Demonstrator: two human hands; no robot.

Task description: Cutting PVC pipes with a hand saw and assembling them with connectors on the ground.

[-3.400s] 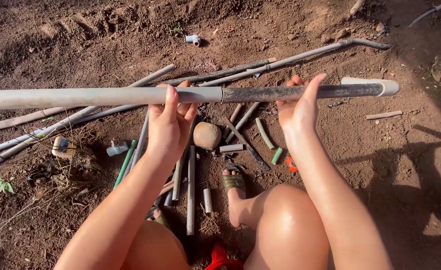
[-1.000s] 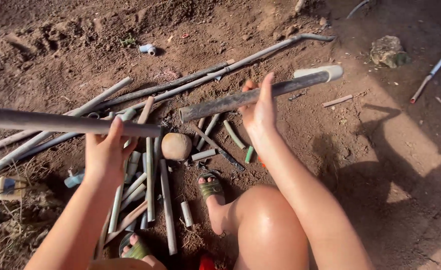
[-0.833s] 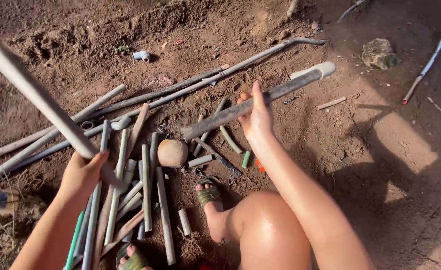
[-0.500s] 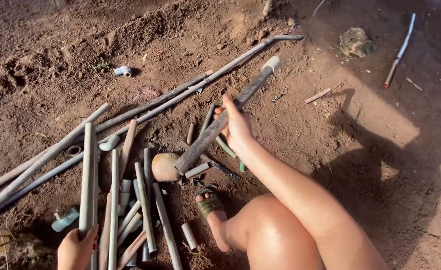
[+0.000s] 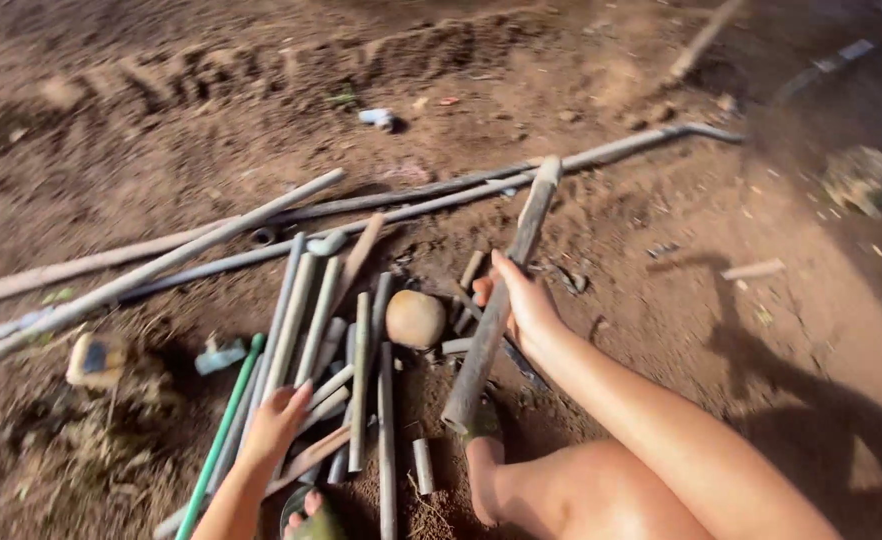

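On bare reddish dirt (image 5: 661, 330), low to the ground, a grey pipe length (image 5: 501, 300) is held in the right hand (image 5: 526, 305); the fingers are wrapped round its middle, closed on it, and the pipe is angled steeply, its near end down by the foot (image 5: 481, 470), its far end pointing up toward the long pipes (image 5: 441, 195) laid across the ground; whether the near end is resting on the soil cannot be told. Over on the other side, the left hand (image 5: 276, 425) is laid on the bundle of short pipes (image 5: 331, 360); its fingers are curled over one grey piece, but a firm hold cannot be confirmed from this view. A green rod (image 5: 223, 430) is seen just beside that hand, and a round tan stone (image 5: 415, 318) is lodged between the bundle and the held pipe. As for progress: a fair number of short lengths are already gathered side by side, roughly parallel; the held pipe is not yet among them, and several long pipes, a small white fitting (image 5: 376, 117) well up the slope and scattered offcuts remain apart from the pile; the sorting looks partly done at best.
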